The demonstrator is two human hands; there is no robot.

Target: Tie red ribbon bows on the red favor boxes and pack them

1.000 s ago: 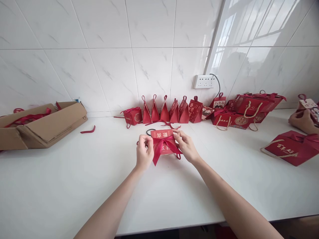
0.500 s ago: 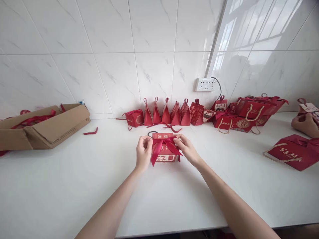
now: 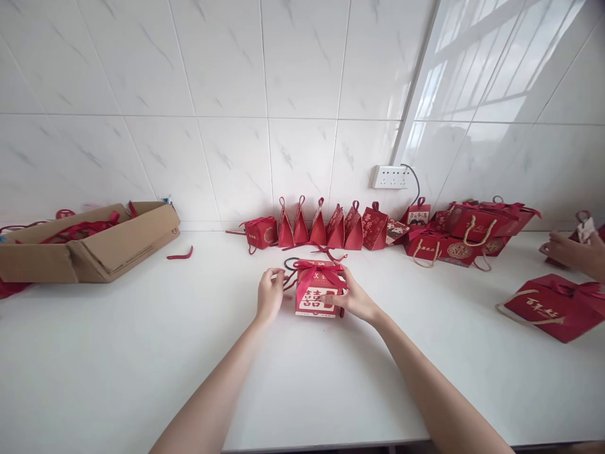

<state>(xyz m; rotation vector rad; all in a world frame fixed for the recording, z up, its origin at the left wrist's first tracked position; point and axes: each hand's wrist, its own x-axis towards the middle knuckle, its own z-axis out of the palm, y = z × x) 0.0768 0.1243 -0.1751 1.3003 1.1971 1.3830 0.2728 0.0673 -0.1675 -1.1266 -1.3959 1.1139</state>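
A small red gift box (image 3: 312, 308) with a white double-happiness panel stands upright on the white table in front of me. Across its top lies a red ribbon bow (image 3: 312, 275), one tail hanging over the front. My right hand (image 3: 358, 297) grips the box by its right side, thumb on the front and fingers partly hidden behind. At the left side, my left hand (image 3: 271, 294) is closed with its fingertips on the box's dark red cord handle (image 3: 290, 281). A black loop (image 3: 292, 263) lies just behind the box.
Several small red boxes (image 3: 334, 228) line the tiled wall, with larger red boxes (image 3: 472, 230) stacked right. An open cardboard box (image 3: 123, 246) holds red ribbons at left. A ribbon scrap (image 3: 180, 255) lies nearby. Another person's hand (image 3: 574, 252) is far right, behind a red box (image 3: 553, 307).
The gift box has tipped so its front panel faces me. My left hand has left the bow for the side cord; my right hand has moved down onto the box's side.
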